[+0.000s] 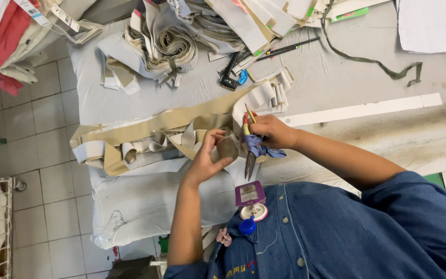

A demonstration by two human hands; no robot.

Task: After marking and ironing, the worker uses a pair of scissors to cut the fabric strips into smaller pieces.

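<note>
Gripping the scissors [250,155] in our right hand [270,132], we keep the fingers curled tight around the handles, which are wrapped in blue cloth. The scissors run almost straight toward our chest, blades pointing down at the purple badge [250,193] on our denim shirt [347,232]; whether the blades are parted we cannot tell. A thin pencil-like stick [250,113] pokes up out of the same fist, angled away from us.

Our left hand [207,155] sits just beside the blades, fingers closed narrowly on a small folded tan fabric piece [228,146], pinching it upright.

From that piece a long tan strip [171,120] stretches away to the left across the grey-covered table [336,77], its length running roughly side to side and rising slightly toward our right. Under it lie loose white and tan strips in a heap [130,152]. Further out, a long white strip [362,109] lies flat, also side to side. At the far edge are rolled bands [169,49], stacked white pieces [243,20], black pens [285,49] and a dark green cord [372,61].
</note>
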